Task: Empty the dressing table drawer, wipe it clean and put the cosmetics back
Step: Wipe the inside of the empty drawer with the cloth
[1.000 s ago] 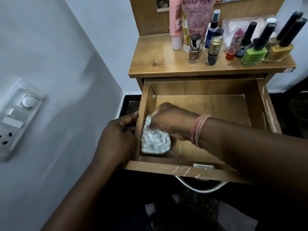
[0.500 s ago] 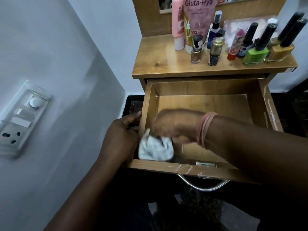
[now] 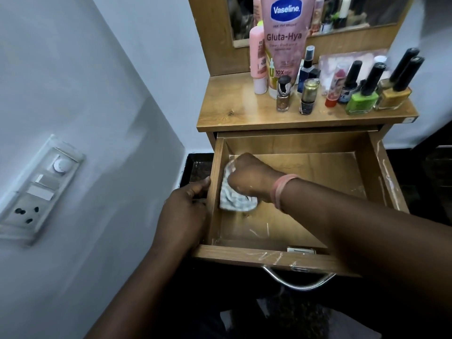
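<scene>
My right hand (image 3: 249, 178) has pushed the crumpled white-and-grey cloth (image 3: 234, 200) from the near-left corner farther back along the left wall of the open wooden drawer (image 3: 381, 172), fingers curled round it. The drawer is bare of cosmetics, pale scratches marking its floor, so I judge wiping is under way with the right side untouched. My left hand (image 3: 188, 204) grips the drawer's left edge. The bottles, green nail polish (image 3: 362, 101) among them, wait on the wooden tabletop (image 3: 232, 111).
</scene>
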`<state>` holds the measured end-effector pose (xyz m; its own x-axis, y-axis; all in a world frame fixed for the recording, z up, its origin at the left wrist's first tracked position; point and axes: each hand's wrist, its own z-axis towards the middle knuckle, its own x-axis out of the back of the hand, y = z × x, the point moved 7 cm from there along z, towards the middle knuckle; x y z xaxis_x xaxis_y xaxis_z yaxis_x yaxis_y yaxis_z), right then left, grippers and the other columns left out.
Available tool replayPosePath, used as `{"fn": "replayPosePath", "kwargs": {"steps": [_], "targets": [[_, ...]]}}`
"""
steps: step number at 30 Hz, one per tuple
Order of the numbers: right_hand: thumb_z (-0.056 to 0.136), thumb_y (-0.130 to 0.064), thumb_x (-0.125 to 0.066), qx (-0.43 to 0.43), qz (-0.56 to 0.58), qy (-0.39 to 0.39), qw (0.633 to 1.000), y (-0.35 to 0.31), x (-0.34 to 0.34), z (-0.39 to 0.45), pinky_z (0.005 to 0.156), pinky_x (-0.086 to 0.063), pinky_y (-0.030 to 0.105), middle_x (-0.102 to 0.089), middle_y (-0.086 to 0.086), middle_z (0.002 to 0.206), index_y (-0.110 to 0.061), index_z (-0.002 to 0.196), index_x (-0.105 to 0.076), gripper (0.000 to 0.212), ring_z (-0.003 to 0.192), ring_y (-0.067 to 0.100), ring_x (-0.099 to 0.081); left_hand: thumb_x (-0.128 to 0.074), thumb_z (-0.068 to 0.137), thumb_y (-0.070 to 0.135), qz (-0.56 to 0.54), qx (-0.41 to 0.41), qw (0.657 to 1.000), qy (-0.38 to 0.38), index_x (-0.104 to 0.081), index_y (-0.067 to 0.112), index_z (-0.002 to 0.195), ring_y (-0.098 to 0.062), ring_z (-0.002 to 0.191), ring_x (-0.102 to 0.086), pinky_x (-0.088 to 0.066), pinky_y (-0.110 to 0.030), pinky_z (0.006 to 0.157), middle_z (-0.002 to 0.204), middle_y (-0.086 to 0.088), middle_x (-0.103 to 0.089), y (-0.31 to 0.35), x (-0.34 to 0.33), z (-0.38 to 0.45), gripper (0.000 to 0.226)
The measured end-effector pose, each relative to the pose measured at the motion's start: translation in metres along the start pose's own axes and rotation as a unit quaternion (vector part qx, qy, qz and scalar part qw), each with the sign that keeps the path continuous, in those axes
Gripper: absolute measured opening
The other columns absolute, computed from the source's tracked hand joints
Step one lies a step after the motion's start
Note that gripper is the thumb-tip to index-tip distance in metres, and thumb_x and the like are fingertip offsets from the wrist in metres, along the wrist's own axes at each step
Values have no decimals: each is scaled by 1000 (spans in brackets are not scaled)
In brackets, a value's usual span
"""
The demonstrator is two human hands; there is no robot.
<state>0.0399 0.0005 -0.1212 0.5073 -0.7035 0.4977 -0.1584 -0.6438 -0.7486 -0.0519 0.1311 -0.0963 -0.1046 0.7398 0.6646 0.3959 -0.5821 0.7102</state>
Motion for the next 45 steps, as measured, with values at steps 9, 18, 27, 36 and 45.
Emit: {"fn": "replayPosePath", "kwargs": {"steps": [9,18,27,36,45], "targets": [[91,-6,-56,-34,51,6,998,11,0,1,49,-37,23,-55,5,66,-13,70,-55,23,58,20,-52,-47,73,24,-4,-8,1000,0,-70,37,129,-7,102,-66,-56,-36,95,121,14,-74,9,2,-5,62],[97,-17,-57,27,-181,-143,973,-4,-26,-42,52,-35,25,-57,5,73,-8,81,-65,20,64,20,-50,-49,88,-1,0,-3,1000,3,-69,32,131,-9,103,-68,-55,-32,94,115,13,-75,0,0,1,58],[94,-17,-65,104,-222,-105,964,-10,-27,-61,59,-47,25,-70,3,83,-15,97,-72,8,68,16,-63,-51,73,17,-50,21,999,-5,-75,40,114,-9,90,-73,-58,-40,92,90,19,-77,-3,3,-2,53],[92,1,-57,194,-311,-250,896,0,-8,-88,87,-52,23,-63,-10,115,-30,121,-73,46,104,16,-62,-52,85,2,-1,-8,1000,21,-70,31,130,-15,103,-70,-57,-39,95,116,9,-76,-8,1,3,57],[82,12,-49,214,-264,-186,922,-16,-26,-99,63,-48,11,-63,-15,101,-24,118,-76,57,79,-1,-61,-50,82,1,73,-50,995,49,-71,30,129,-26,112,-68,-53,-33,93,124,-1,-74,-2,-1,4,59]]}}
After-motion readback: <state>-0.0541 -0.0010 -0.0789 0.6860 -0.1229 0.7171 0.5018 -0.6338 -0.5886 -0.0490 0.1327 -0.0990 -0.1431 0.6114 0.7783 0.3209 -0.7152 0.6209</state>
